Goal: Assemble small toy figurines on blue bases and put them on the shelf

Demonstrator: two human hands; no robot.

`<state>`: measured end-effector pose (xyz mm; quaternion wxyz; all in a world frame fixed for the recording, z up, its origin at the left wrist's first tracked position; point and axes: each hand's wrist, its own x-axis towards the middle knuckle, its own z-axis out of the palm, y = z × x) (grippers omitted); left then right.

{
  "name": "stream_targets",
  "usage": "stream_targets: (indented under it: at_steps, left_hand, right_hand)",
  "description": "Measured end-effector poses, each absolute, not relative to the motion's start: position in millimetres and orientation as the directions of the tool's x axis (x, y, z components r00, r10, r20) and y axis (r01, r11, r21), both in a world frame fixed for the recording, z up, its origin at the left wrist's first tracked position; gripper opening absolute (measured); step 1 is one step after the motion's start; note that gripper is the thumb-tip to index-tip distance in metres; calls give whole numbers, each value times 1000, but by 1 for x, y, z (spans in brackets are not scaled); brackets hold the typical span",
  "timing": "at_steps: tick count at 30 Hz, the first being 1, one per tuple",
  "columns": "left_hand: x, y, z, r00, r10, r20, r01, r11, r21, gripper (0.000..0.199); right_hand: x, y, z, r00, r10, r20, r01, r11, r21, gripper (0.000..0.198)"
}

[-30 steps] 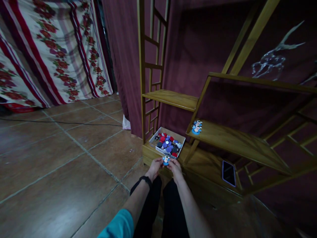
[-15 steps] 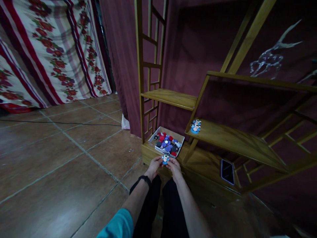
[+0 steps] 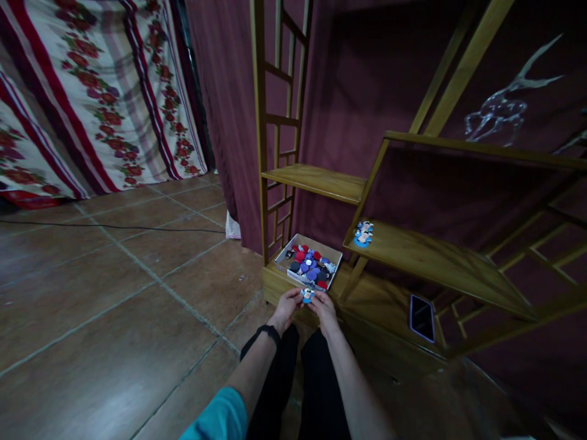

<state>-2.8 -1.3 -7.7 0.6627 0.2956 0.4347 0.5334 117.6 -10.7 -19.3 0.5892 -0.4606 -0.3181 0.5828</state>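
Observation:
A small blue-and-white figurine (image 3: pixel 307 295) on a blue base is held between my two hands. My left hand (image 3: pixel 287 307) pinches it from the left, with a black band on that wrist. On its other side, my right hand (image 3: pixel 323 307) grips it with closed fingers. Just beyond my hands stands a shallow white box (image 3: pixel 280 261), full of figurines with red, purple and dark round bases (image 3: pixel 312 274). To the right, similar blue-and-white figurines (image 3: pixel 364 234) stand at the left end of a wooden shelf (image 3: pixel 426 256).
The box rests on the low wooden base (image 3: pixel 367 299) of the shelving unit. A phone or tablet (image 3: pixel 422 318) lies there at the right. A clear deer ornament (image 3: pixel 499 110) stands on the upper shelf. A dark cable (image 3: pixel 114 227) crosses the tiled floor (image 3: pixel 119 318) at the left.
The figurine between my hands has tilted slightly, its blue base now showing a little differently. Both hands keep nearly the same place; the view has shifted very slightly.

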Motion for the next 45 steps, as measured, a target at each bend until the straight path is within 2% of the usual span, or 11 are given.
stream_targets:
  at_steps: [10,26,32,36,45]
  left_hand:
    - [-6,-5,-3,104,971,-214,-474,238,848,29]
    - [-9,-7,2,138,974,-180,-525,226,821,30]
    - [-8,-7,3,117,966,-232,-529,258,808,30]
    - [-6,-6,3,97,961,-257,-527,269,806,28]
    - [-3,-7,6,87,966,-245,-497,255,829,27]
  right_hand:
    - [120,-6,-27,175,983,-56,-348,9,-938,27]
    - [118,-10,-19,138,990,-3,-361,48,-931,21]
    - [118,-14,-15,143,990,-23,-330,25,-944,25]
    - [118,-15,-16,144,985,-93,-311,-44,-950,30]
    - [119,-13,-16,125,980,-155,-328,-107,-939,33]
